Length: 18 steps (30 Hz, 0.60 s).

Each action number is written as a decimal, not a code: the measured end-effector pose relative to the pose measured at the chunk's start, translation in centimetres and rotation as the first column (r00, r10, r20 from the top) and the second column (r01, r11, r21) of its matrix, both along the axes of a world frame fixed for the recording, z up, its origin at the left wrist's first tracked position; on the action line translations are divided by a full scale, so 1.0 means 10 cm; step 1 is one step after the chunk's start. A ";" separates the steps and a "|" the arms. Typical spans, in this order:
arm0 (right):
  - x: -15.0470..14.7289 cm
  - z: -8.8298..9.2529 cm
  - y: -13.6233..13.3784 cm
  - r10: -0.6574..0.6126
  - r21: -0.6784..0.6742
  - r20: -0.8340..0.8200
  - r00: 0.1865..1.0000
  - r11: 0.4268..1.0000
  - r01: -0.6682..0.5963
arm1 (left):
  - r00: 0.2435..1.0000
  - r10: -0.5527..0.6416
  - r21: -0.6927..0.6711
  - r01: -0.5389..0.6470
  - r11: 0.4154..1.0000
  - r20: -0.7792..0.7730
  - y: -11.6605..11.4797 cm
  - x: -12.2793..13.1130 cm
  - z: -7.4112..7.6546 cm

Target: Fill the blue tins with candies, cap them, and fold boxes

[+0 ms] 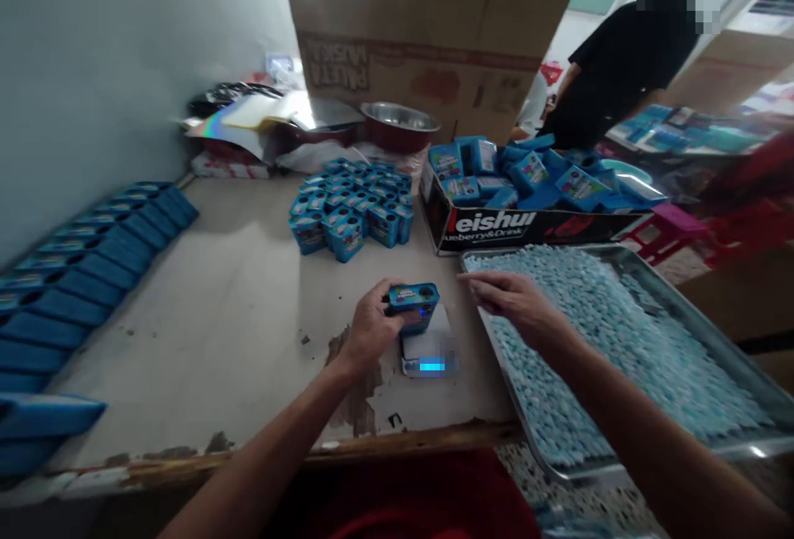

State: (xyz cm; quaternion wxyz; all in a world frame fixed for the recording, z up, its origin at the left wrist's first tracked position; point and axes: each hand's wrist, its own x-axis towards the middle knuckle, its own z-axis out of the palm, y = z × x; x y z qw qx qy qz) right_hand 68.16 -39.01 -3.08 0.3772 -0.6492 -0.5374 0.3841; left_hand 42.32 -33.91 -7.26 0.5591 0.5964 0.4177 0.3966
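My left hand is wrapped round a small blue printed box, which stands upright with a dark round opening in its top. The box is over a small white digital scale with a lit blue display; whether it rests on the plate or just above it I cannot tell. My right hand hovers at the left rim of a metal tray filled with pale blue pellet-like pieces. Its index finger points left towards the box, and the other fingers are curled in, hiding anything they hold.
A cluster of blue boxes stands upright behind the scale. More boxes fill a black carton at the back right. A long row of boxes lines the left wall. Behind are a metal bowl, a large cardboard box and a person.
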 end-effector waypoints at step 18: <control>-1.43 -0.37 2.39 0.210 0.071 0.875 0.436 0.836 -0.545 | 0.663 0.010 0.033 0.023 0.999 -0.749 0.49 -3.99 0.88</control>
